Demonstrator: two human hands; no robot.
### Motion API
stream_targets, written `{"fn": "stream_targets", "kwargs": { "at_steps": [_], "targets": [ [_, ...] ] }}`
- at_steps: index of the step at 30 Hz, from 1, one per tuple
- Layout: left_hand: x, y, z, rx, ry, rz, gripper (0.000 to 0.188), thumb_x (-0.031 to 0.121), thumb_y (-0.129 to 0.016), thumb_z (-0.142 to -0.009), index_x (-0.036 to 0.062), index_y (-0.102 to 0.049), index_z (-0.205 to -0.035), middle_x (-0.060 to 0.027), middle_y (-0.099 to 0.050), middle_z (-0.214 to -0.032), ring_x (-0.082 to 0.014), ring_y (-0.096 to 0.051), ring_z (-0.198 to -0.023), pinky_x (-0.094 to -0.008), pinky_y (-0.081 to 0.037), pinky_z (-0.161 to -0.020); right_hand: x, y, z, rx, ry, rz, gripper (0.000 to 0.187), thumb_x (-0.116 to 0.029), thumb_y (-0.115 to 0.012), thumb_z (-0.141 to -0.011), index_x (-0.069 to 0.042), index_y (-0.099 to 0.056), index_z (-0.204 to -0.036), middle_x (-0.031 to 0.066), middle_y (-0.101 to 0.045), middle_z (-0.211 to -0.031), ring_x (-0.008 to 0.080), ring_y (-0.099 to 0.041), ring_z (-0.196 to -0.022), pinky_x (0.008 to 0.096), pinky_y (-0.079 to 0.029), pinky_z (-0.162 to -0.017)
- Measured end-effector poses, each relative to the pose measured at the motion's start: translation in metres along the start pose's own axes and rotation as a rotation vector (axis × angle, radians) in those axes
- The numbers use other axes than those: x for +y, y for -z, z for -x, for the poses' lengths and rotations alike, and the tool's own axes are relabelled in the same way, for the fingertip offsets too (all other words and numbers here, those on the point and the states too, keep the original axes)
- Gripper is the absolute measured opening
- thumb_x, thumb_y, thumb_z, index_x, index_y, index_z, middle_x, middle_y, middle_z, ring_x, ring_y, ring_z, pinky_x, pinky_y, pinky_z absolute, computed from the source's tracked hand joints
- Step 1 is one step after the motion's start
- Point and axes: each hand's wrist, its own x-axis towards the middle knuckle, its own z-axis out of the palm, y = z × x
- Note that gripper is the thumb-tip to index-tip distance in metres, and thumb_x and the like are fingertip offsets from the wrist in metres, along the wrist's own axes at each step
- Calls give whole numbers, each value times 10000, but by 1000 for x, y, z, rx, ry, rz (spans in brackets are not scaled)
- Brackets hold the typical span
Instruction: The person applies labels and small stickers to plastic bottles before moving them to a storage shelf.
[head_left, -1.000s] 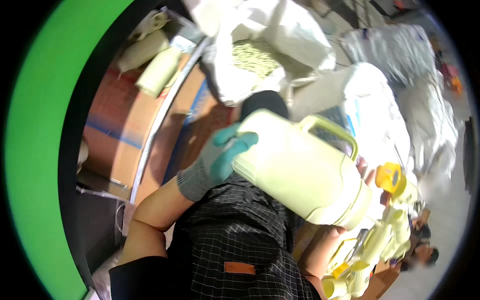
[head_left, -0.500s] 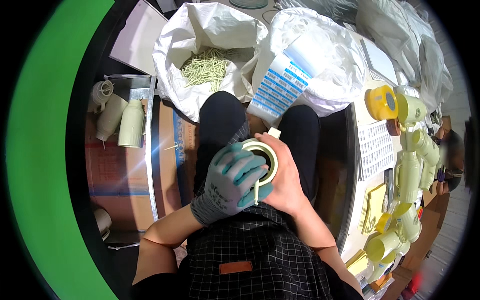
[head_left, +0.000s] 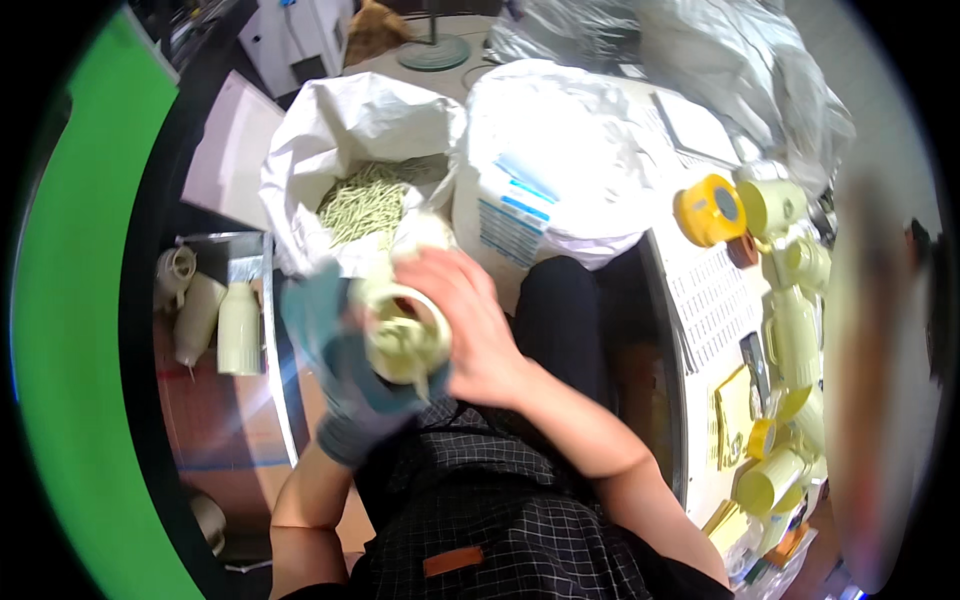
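Note:
A pale green flask shell (head_left: 440, 325) is held over my lap, its round open end facing up. My right hand (head_left: 460, 310), bare, wraps the shell's right and far side. My left hand (head_left: 350, 360), in a grey and teal glove, is at its left and lower side. Motion smears the gloved fingers, so their grip is unclear. Pale green pieces (head_left: 400, 338) appear in or over the opening, too blurred to name. Just beyond the hands stands a white sack (head_left: 300, 150) of thin pale green rods (head_left: 362, 205).
Another white sack (head_left: 500, 120) holds clear plastic, with a blue-and-white label sheet (head_left: 512, 222) on it. At left, a metal-edged tray (head_left: 268, 330) contains pale green flasks (head_left: 238, 330). More flasks (head_left: 795, 340), yellow tape (head_left: 710, 210) and label sheets (head_left: 712, 312) crowd the right table.
The head view has shifted. Both hands and the flask shell have moved left and slightly up in the picture, toward the sack of rods. The gloved hand has moved off the shell's opening to its side.

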Motion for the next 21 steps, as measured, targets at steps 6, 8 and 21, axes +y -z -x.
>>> {"fn": "stream_targets", "kwargs": {
  "at_steps": [6, 8, 21],
  "targets": [
    [-57, -30, -47, 120, -107, -35, 1034, 299, -917, -799, -52, -311, -1559, -290, -474, -1508, -480, -535, -1334, -566, -452, -1119, 16, 13, -50, 139, 59, 204, 715, 31, -793, -680, -134, -627, -1355, 182, -507, -1454, 429, -475, -1364, 508, -444, -1114],
    [-59, -32, -48, 191, -144, -98, 1020, 289, -912, -804, -47, -315, -1559, -286, -477, -1508, -482, -541, -1328, -564, -464, -1113, 34, 47, -31, 201, 40, 193, 578, 35, -788, -700, -109, -687, -1250, 170, -607, -1324, 395, -571, -1254, 485, -503, -1030],
    [46, -26, 24, -327, 119, 352, 1009, 421, -935, -704, -32, -444, -1460, -187, -606, -1286, -346, -595, -1181, -516, -485, -1006, 138, 166, 10, 169, -353, 959, 76, -61, -771, -830, -82, -772, -903, 87, -725, -945, 297, -655, -868, 403, -561, -790]
  ]
}}
